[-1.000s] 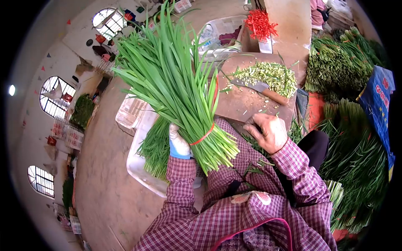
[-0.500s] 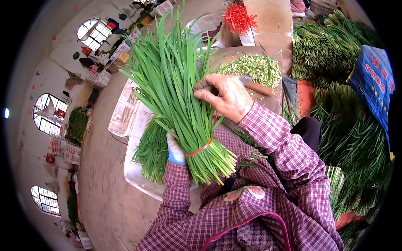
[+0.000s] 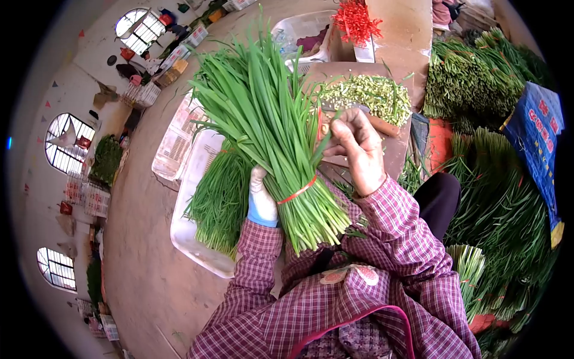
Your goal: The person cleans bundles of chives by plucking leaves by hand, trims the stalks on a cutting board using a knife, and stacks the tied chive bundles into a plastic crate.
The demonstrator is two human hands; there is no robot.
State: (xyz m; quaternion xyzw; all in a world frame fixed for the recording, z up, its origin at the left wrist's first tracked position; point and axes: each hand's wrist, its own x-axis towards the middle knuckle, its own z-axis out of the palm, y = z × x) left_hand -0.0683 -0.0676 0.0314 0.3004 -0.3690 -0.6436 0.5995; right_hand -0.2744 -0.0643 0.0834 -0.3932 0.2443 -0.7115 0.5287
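A thick bunch of garlic chives [image 3: 269,119], bound near its cut ends by a red band [image 3: 297,190], lies slanted across my lap. My left hand [image 3: 261,194], in a white and blue glove, supports it from the left side and underneath; most of its fingers are hidden behind the leaves. On the other side, my bare right hand [image 3: 357,146] pinches a green chive leaf [image 3: 326,140] between thumb and fingertips, just off the bunch's right edge.
Another chive bunch [image 3: 221,203] lies in a white plastic crate [image 3: 185,224] at left. Chopped stem ends [image 3: 371,96] and a wooden-handled knife [image 3: 382,124] rest on a board ahead. Red ties [image 3: 357,23] stand beyond. Chive piles [image 3: 502,209] and a blue sack [image 3: 535,143] are at right.
My right hand has moved from over the leaves to the right and down, and now has a chive leaf pinched in it. The view has shifted slightly; my left hand still supports the bunch.
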